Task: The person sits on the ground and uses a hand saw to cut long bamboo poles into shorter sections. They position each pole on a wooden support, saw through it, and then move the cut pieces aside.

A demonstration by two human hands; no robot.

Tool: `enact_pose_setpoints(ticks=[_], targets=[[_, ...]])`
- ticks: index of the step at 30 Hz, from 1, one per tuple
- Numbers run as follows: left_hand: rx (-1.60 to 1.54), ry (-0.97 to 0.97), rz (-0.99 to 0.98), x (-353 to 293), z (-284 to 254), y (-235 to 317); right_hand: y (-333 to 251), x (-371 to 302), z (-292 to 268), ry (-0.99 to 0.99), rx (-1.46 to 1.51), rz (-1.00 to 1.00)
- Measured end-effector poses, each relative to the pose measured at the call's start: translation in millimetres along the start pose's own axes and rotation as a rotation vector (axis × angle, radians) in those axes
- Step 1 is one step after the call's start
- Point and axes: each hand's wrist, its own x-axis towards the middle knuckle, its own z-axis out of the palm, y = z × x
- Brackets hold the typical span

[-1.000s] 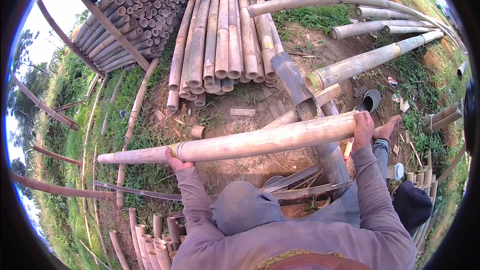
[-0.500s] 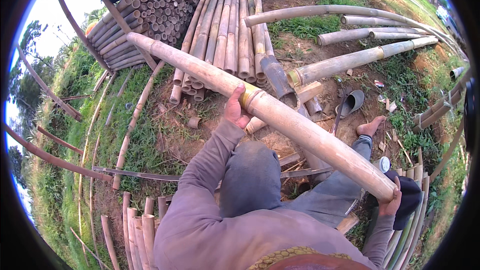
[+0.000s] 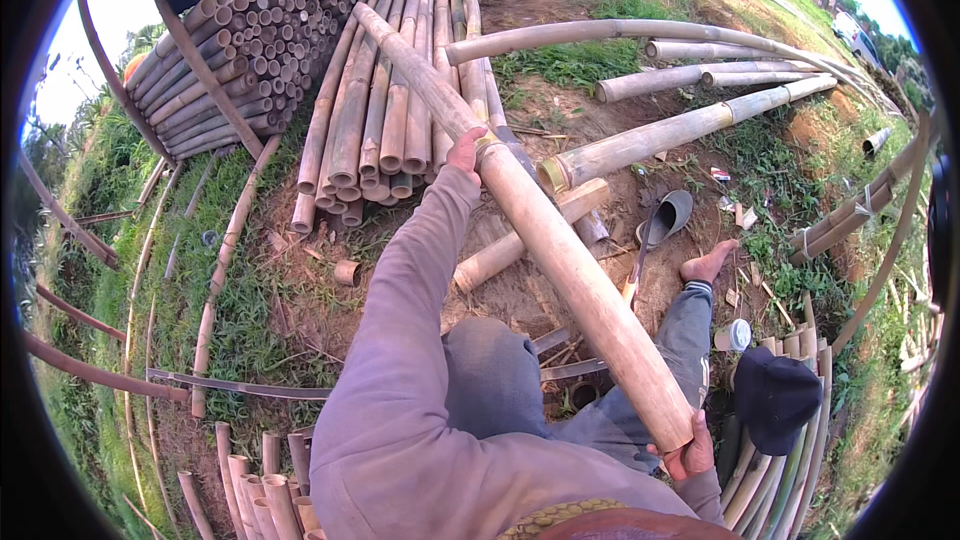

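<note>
A thick, pale bamboo pole (image 3: 560, 260) slants across my lap, its far end over the stacked bamboo and its near end by my right hip. My left hand (image 3: 468, 154) is wrapped round it at a node, partway along, with the arm stretched forward. At the near end, my right hand (image 3: 688, 448) cups the pole from beside and below, its fingers partly hidden. Beneath the pole, shorter bamboo pieces (image 3: 500, 258) lie on the dirt. A long-bladed tool (image 3: 640, 265) with a light handle rests beside a grey slipper (image 3: 668, 216).
Laid bamboo poles (image 3: 375, 130) and a tall bamboo stack (image 3: 275, 25) stand ahead. More long poles (image 3: 690, 135) lie at the right. Near my right side are a dark cap (image 3: 777, 400) and a white-lidded cup (image 3: 735, 335). Upright bamboo pieces (image 3: 262, 490) stand at the lower left.
The bamboo pole has swung to point more straight ahead, its far end moving right and away. My right hand has come left and closer to my body with the near end.
</note>
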Motion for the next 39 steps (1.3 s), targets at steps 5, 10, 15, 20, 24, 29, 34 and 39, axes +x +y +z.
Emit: enact_pose_setpoints(ticks=[5, 10, 15, 20, 24, 29, 34, 39], targets=[[0.338, 0.18, 0.172, -51, -32, 14, 52, 82, 74, -0.056, 0.262, 0.46], [0.453, -0.206, -0.063, -210, -62, -42, 76, 155, 187, -0.207, 0.234, 0.468], [0.152, -0.494, -0.174, -233, -92, -68, 72, 225, 306, -0.288, -0.025, 0.172], [-0.184, -0.185, 0.068, -219, -82, -15, 105, 271, 402, -0.382, -0.115, -0.073], [-0.152, 0.01, 0.356, -204, -73, 11, 103, 320, 460, -0.463, -0.327, -0.208], [-0.254, 0.383, 0.374, -91, -142, 62, 75, 363, 474, -0.781, -0.824, -0.552], [0.255, 0.771, 0.384, -17, -175, 128, 61, 314, 325, -0.657, -1.086, -0.423], [1.133, 1.123, 0.371, 11, -215, 137, 123, 239, 186, -0.559, -1.26, -0.314]])
